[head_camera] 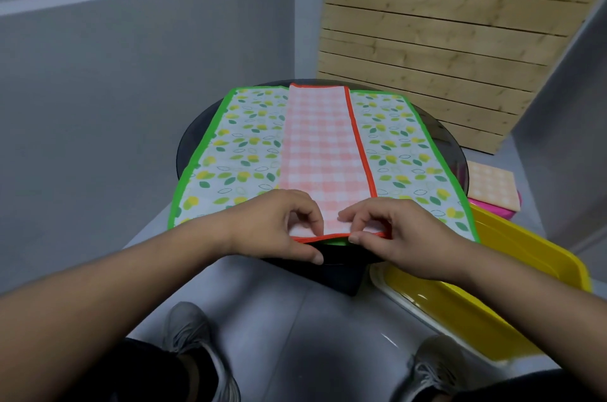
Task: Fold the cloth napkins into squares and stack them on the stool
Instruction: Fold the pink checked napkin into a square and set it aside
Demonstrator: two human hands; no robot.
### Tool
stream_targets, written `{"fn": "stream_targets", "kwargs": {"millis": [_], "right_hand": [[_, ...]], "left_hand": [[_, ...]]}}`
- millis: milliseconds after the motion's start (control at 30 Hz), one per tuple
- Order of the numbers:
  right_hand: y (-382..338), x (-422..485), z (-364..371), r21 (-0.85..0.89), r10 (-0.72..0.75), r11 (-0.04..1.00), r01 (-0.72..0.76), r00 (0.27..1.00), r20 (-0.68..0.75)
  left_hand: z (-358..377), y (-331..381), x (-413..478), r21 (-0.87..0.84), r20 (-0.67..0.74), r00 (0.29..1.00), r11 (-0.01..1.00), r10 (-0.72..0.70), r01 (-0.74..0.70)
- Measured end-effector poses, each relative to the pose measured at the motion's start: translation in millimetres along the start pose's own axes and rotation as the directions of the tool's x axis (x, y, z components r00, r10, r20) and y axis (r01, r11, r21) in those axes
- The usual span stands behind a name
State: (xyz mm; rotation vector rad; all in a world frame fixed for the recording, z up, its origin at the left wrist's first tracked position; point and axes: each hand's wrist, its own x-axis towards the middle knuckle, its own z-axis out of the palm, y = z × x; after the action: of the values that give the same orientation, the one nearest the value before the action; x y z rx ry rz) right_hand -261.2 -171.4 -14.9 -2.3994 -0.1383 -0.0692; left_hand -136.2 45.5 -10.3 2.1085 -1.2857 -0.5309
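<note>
A pink-and-white checked napkin [323, 145] with an orange hem lies as a long folded strip down the middle of a round dark table [450, 142]. Under it is spread a larger white cloth [243, 152] with a lemon and leaf print and a green hem. My left hand [279, 224] and my right hand [394, 234] both pinch the near end of the pink strip at the table's front edge, thumbs below the hem and fingers on top. At the right, a folded orange checked napkin [491, 185] rests on a pink stool [492, 210].
A yellow plastic tub [512, 273] sits on the floor at the right, close to the table and my right forearm. A slatted wooden panel [427, 24] leans against the wall behind. My two grey shoes [193, 336] stand on the grey floor below.
</note>
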Motion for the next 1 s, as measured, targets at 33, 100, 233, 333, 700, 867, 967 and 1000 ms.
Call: {"fn": "stream_targets", "kwargs": {"millis": [33, 100, 233, 333, 700, 867, 967, 1000], "right_hand": [[-1.8, 1.4, -2.3, 0.012, 0.011, 1.000, -0.010, 1.000, -0.009], [-4.7, 4.4, -7.4, 0.045, 0.036, 0.998, -0.034, 0.999, -0.036], [-11.2, 15.3, -20.7, 0.113, 0.036, 0.993, -0.020, 0.989, -0.146], [-19.9, 29.4, -37.7, 0.169, 0.029, 0.986, 0.012, 0.970, -0.239], [14.1, 110.3, -69.4, 0.713, 0.400, 0.688, -0.134, 0.890, -0.218], [37.8, 140.7, -50.1, 0.598, 0.488, 0.744, -0.297, 0.854, -0.183], [54.3, 150.5, -38.1, 0.475, 0.494, 0.802, -0.362, 0.849, -0.188], [59.2, 152.0, -35.1, 0.446, 0.498, 0.811, -0.379, 0.848, -0.183]], "left_hand": [[-3.2, 2.2, 0.1, -0.007, -0.001, 1.000, 1.000, -0.006, 0.006], [-11.4, 6.9, 2.1, -0.018, -0.013, 1.000, 1.000, -0.016, 0.016], [-36.5, 17.1, 8.9, -0.041, -0.075, 0.997, 0.999, -0.005, 0.002], [-57.7, 25.2, 17.6, -0.088, -0.210, 0.978, 0.996, -0.006, -0.013], [-84.0, 5.3, 95.3, -0.540, -0.599, 0.750, 0.833, -0.282, -0.118], [-89.6, -28.0, 130.4, -0.678, -0.585, 0.639, 0.733, -0.499, -0.049], [-84.8, -51.2, 140.4, -0.729, -0.448, 0.672, 0.677, -0.589, 0.107], [-83.6, -57.2, 140.9, -0.702, -0.407, 0.681, 0.685, -0.609, 0.193]]}}
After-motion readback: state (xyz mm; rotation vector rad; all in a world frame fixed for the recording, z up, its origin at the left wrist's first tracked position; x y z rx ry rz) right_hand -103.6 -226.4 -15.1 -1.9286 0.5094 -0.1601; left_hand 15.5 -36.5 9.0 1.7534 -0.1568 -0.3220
